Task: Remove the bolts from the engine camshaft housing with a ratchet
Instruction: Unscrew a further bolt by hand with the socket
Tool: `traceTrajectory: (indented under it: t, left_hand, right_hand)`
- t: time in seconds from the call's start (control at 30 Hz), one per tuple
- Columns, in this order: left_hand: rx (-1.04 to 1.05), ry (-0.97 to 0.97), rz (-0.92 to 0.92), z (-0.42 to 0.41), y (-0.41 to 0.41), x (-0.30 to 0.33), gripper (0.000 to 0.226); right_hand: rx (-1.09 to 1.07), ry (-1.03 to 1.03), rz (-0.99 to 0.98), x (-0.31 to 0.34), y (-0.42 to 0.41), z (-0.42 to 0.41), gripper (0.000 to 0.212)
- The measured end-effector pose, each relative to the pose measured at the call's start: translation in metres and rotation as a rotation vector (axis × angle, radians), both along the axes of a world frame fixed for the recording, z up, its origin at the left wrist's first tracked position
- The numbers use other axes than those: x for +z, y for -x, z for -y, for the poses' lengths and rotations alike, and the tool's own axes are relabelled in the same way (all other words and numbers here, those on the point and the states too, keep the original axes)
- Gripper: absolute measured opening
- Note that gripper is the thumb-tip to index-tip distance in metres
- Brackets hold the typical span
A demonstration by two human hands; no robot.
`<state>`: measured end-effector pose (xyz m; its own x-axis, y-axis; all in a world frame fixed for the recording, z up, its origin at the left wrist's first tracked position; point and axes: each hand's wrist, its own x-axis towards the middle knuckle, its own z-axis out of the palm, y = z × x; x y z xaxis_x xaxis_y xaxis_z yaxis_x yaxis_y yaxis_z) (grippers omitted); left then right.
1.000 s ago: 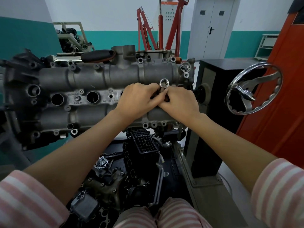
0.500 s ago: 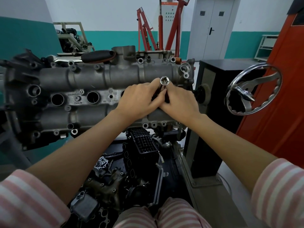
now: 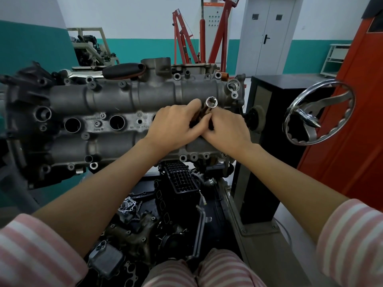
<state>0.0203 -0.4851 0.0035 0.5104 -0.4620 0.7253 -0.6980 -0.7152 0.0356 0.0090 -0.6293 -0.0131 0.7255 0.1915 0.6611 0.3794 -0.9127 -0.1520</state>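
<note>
Over the right half of the camshaft housing [image 3: 116, 100], seen from the head camera: both hands together, touching at the fingers. Left hand [image 3: 176, 129] curled round a dark tool shaft; right hand [image 3: 226, 130] curled round the same tool just beside it. Shiny socket [image 3: 211, 102] poking up between the fingertips, open end turned toward the camera, so not seated on any bolt. Cannot tell whether a ratchet handle lies hidden under the palms.

Step in hand, by judgement: fitting or adjusting the socket on the tool before going to a bolt, with loosening itself not begun at this spot. Several bolt holes along the near edge of the housing look bare, while heads appear to sit in others along the far edge, so the job seems partly done. Next move likely calls for turning the socket face-down, lining it up square over a remaining bolt head, pressing it fully home, and freeing one hand to steady the head while the other swings the handle.

Writing: a round maker's badge cast into the flat middle strip of the housing [image 3: 139, 114], left of the hands, looking like a VW mark. Raised numbers and letters along the same strip, too blurred to read with confidence. No other legible labels.
</note>
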Motion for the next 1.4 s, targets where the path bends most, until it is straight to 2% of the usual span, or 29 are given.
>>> traceTrajectory:
  t: [0.13, 0.2, 0.27, 0.33, 0.4, 0.6, 0.8, 0.93, 1.0, 1.13, 1.23, 1.4]
  left_hand:
    - [-0.009, -0.009, 0.012, 0.0004, 0.0015, 0.0, 0.053]
    - [-0.001, 0.003, -0.006, 0.0003, 0.0011, 0.0, 0.055]
    - [0.001, 0.009, -0.014, 0.0, -0.0001, -0.0008, 0.057]
    - [-0.021, 0.025, -0.012, -0.0004, -0.0002, -0.0013, 0.049]
    - [-0.032, 0.031, -0.016, -0.0008, -0.0003, -0.0011, 0.046]
    - [-0.003, -0.024, -0.007, -0.0008, -0.001, -0.0003, 0.065]
    - [-0.033, -0.003, 0.015, 0.0016, 0.0001, -0.0015, 0.044]
    - [-0.008, 0.016, -0.016, -0.001, -0.003, -0.0019, 0.052]
    - [-0.002, 0.012, -0.009, -0.0016, -0.004, -0.0019, 0.062]
    - [-0.01, -0.01, -0.009, -0.0009, -0.0023, -0.0014, 0.062]
    - [-0.013, -0.014, -0.001, -0.0003, -0.0005, -0.0007, 0.064]
    - [-0.013, 0.002, 0.01, 0.0003, 0.0, -0.001, 0.052]
  right_hand:
    - [-0.009, 0.034, 0.02, -0.0012, -0.002, 0.0011, 0.024]
    - [-0.025, 0.038, 0.025, -0.0009, -0.0027, 0.0013, 0.029]
    - [-0.026, 0.036, 0.024, -0.0005, -0.0018, 0.0011, 0.025]
    - [0.0, 0.004, 0.037, -0.0006, 0.0004, 0.0006, 0.019]
    - [0.025, -0.023, 0.06, -0.001, 0.0025, -0.0002, 0.022]
    - [0.015, 0.005, 0.027, -0.0001, 0.0012, 0.0006, 0.02]
    - [-0.006, 0.021, 0.03, -0.001, -0.0017, 0.0013, 0.036]
    - [-0.032, 0.039, 0.01, -0.0015, -0.0035, 0.0013, 0.042]
    - [-0.014, 0.018, 0.019, -0.0011, -0.0012, 0.0009, 0.039]
    - [0.019, 0.004, 0.045, -0.001, 0.0027, 0.0008, 0.019]
    - [0.021, -0.002, 0.019, -0.0003, 0.0029, -0.0008, 0.019]
    - [0.009, 0.011, 0.028, -0.0003, 0.0009, -0.0001, 0.03]
